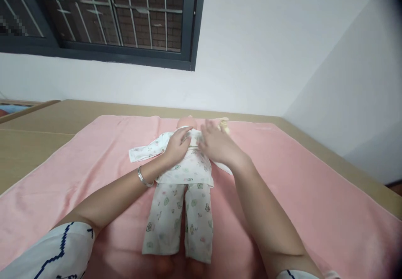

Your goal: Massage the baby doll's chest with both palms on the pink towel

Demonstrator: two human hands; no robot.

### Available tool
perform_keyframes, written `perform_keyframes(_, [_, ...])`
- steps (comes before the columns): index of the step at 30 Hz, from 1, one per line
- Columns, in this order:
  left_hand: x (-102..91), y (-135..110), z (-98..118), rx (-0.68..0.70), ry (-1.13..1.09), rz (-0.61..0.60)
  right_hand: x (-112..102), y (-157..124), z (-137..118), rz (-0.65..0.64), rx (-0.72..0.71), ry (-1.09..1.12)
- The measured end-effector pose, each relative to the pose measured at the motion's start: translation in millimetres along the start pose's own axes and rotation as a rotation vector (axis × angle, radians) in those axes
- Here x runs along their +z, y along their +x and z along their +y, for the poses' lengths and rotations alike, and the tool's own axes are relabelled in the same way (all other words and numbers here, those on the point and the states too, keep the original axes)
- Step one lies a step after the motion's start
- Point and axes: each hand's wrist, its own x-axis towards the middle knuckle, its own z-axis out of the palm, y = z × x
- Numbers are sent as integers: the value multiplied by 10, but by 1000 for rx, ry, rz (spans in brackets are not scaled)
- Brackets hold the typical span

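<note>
A doll lies on its back, its bald head (187,122) at the far end. It wears a white printed long-sleeved top (185,168) and matching trousers (169,216). My left hand (179,145) rests flat on the left side of the top's chest, fingers stretched out. On the other side, my right hand (216,143) is at the doll's shoulder, fingers extended and slightly blurred; whether it touches the cloth I cannot tell. One sleeve (143,152) reaches out to the left, while the other is mostly hidden under my right forearm.
Just beyond my right hand stands a pale yellow object (224,125), partly hidden. A pink cloth (282,187) with some creases lies beneath the doll, over a wooden surface (47,122). Behind are a white wall (251,48) and a barred window (125,15).
</note>
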Motion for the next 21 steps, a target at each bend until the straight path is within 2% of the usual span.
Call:
perform_keyframes(2, [99, 103, 181, -111, -231, -16, -34, 76, 199, 180, 203, -19])
perform_keyframes(4, [220, 268, 332, -376, -549, -17, -10, 176, 403, 294, 344, 28])
perform_keyframes(6, [325, 457, 441, -675, -868, -104, 48, 268, 581, 341, 406, 38])
perform_keyframes(8, [397, 628, 515, -841, -1070, -181, 111, 334, 708, 359, 398, 8])
perform_keyframes(14, [512, 873, 610, -850, -1283, -169, 249, 430, 774, 342, 270, 4])
perform_keyframes(18, [543, 875, 651, -858, -1356, -173, 327, 471, 734, 431, 247, -48])
perform_keyframes(21, [473, 789, 688, -921, -1335, -182, 354, 494, 732, 486, 246, -68])
